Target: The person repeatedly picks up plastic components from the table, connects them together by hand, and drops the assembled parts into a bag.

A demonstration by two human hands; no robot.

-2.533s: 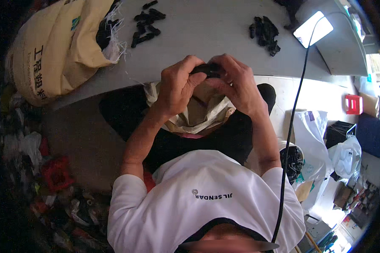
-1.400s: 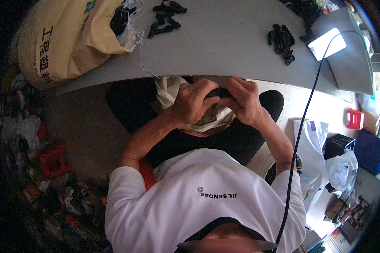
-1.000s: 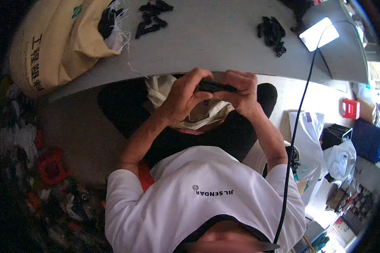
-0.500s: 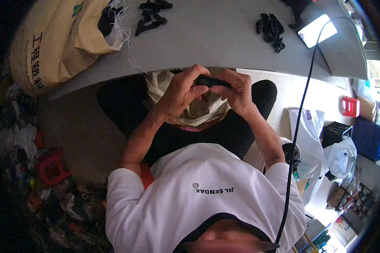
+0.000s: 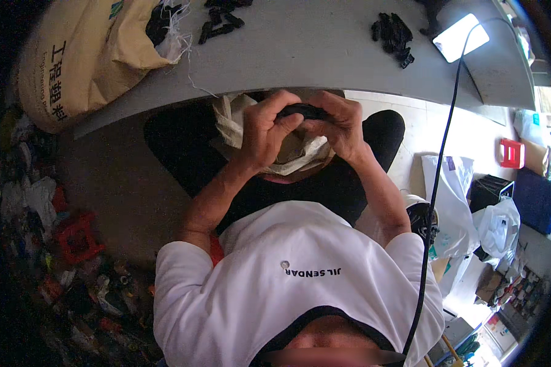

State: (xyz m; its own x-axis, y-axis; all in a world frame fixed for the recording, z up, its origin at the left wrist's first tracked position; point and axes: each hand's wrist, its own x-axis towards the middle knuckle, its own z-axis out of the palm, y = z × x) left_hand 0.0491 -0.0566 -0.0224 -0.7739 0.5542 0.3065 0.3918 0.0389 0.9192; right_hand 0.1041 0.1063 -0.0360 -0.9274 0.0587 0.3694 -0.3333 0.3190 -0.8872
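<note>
Between my two hands, just off the table's near edge, is a small elongated black plastic part (image 5: 306, 112). My left hand (image 5: 266, 129) is closed on its left end, with the thumb lying along it. The fingers of my right hand (image 5: 343, 125) wrap around the other end. Much of the part is covered by fingers, so its exact kind cannot be told. Below the hands, between my knees, an open woven sack (image 5: 295, 164) in beige shows its folded rim.
On the grey table (image 5: 300, 52) lie small black parts in a left pile (image 5: 221, 23) and a right pile (image 5: 393, 38). A big tan sack (image 5: 98, 67) rests at the left. A bright white panel (image 5: 461, 38) and hanging black cable (image 5: 445, 131) are right. Red stool (image 5: 79, 240) lower left.
Both hands still hold the black part and have shifted up slightly. The left hand has moved a little to the right and the part's tilt has changed a bit.
</note>
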